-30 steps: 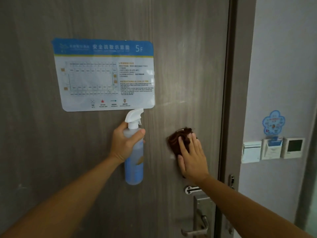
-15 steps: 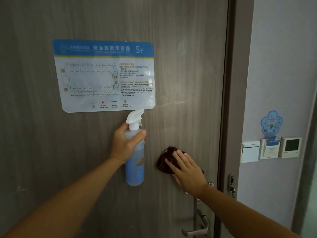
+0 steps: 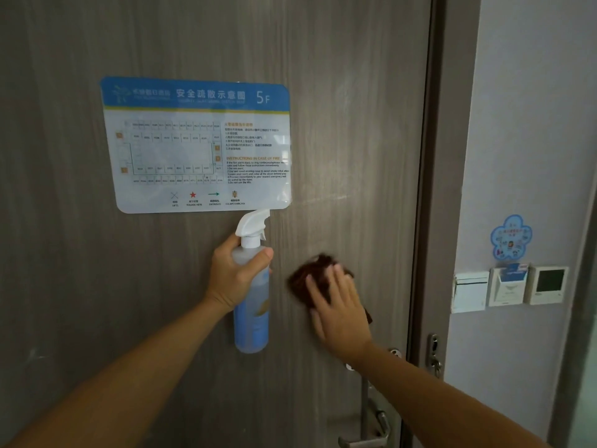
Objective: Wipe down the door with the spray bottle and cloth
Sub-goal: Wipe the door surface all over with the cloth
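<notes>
Dark brown cloth bunched, blurred, under right hand on door.

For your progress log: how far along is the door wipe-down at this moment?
Done: faint streaks on the door beside the evacuation sign suggest earlier passes. In hand: the right hand presses the brown cloth flat on the door; the left hand grips the spray bottle. Left: the handle area and the rest.

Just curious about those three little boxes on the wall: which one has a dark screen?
The rightmost box, farthest from the door. It has a dark square screen; the middle box holds a blue card, and the left box is plain white.
</notes>
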Available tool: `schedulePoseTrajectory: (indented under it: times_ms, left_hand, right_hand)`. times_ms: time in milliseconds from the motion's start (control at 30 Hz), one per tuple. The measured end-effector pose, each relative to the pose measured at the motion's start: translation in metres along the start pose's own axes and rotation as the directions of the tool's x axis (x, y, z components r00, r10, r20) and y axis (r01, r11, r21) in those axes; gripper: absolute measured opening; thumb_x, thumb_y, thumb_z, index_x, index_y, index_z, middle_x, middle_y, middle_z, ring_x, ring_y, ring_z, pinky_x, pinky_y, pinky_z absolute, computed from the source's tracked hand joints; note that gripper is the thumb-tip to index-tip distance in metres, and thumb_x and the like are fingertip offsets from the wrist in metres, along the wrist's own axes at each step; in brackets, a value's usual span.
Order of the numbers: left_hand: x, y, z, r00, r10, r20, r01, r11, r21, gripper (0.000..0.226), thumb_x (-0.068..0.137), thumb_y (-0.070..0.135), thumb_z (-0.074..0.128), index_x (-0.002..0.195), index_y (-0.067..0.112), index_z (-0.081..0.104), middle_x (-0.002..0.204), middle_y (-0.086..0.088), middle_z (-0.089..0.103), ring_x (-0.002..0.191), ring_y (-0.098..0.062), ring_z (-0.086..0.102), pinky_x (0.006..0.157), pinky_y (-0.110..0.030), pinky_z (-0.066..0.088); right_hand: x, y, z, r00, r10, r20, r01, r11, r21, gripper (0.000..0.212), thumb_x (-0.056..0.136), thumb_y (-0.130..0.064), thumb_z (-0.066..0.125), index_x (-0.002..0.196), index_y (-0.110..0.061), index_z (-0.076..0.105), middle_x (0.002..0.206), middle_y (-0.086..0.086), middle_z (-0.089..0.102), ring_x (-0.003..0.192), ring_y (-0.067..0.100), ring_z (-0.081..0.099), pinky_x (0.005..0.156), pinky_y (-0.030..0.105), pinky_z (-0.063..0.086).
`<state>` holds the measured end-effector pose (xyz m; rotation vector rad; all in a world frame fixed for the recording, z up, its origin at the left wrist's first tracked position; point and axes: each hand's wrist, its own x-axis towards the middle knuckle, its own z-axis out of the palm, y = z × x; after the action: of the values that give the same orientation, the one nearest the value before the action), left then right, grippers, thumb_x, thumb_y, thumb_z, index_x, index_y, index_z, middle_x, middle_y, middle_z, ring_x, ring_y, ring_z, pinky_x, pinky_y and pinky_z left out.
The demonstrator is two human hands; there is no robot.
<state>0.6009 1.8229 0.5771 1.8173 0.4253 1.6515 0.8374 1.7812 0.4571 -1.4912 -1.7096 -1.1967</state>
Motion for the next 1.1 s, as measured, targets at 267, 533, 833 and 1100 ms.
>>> schedulePoseTrajectory:
  times_ms: [267,533,833,1100]
  left_hand:
    - [0.001,-0.001,0.001,1.000,-0.005,-0.003,0.005,1.000,-0.005,0.033,0.078,0.038,0.079,0.099,0.015,0.070,0.078,-0.009,0.076,0.070,-0.029,0.075,0.072,-0.062,0.062]
    - [0.002,-0.003,0.000,1.000,-0.005,-0.013,0.005,1.000,-0.012,0.035,0.078,0.037,0.079,0.101,0.013,0.070,0.080,-0.010,0.076,0.071,-0.030,0.075,0.073,-0.063,0.062]
    - [0.002,-0.005,-0.002,1.000,-0.015,-0.003,0.015,1.000,-0.010,0.035,0.078,0.038,0.079,0.099,0.012,0.070,0.077,-0.009,0.075,0.069,-0.033,0.074,0.072,-0.058,0.063]
    - [0.002,-0.002,0.004,1.000,-0.018,-0.002,0.018,0.999,-0.030,0.035,0.076,0.039,0.079,0.099,0.014,0.070,0.078,-0.008,0.075,0.070,-0.029,0.074,0.071,-0.048,0.064]
  right_hand:
    - [0.048,0.062,-0.037,0.999,0.036,-0.034,-0.038,0.997,-0.073,0.072,0.100,-0.036,0.055,0.162,-0.018,0.022,0.166,0.024,0.019,0.156,0.035,0.002,0.127,0.051,0.011]
    - [0.095,-0.007,-0.040,0.870,0.467,-0.158,-0.434,0.877,0.206,0.068,0.105,-0.031,0.042,0.165,-0.016,0.012,0.168,0.026,0.011,0.158,0.037,-0.004,0.128,0.048,0.001]
    - [0.010,0.046,-0.013,0.955,-0.289,0.060,0.294,0.948,-0.123,0.056,0.102,-0.036,0.045,0.156,-0.023,0.038,0.165,0.018,0.022,0.156,0.032,0.011,0.129,0.045,0.006]
    - [0.059,0.076,-0.048,0.821,0.566,-0.073,-0.542,0.813,0.212,0.066,0.107,-0.038,0.029,0.165,-0.017,0.006,0.168,0.025,0.006,0.158,0.037,0.002,0.128,0.047,0.009]
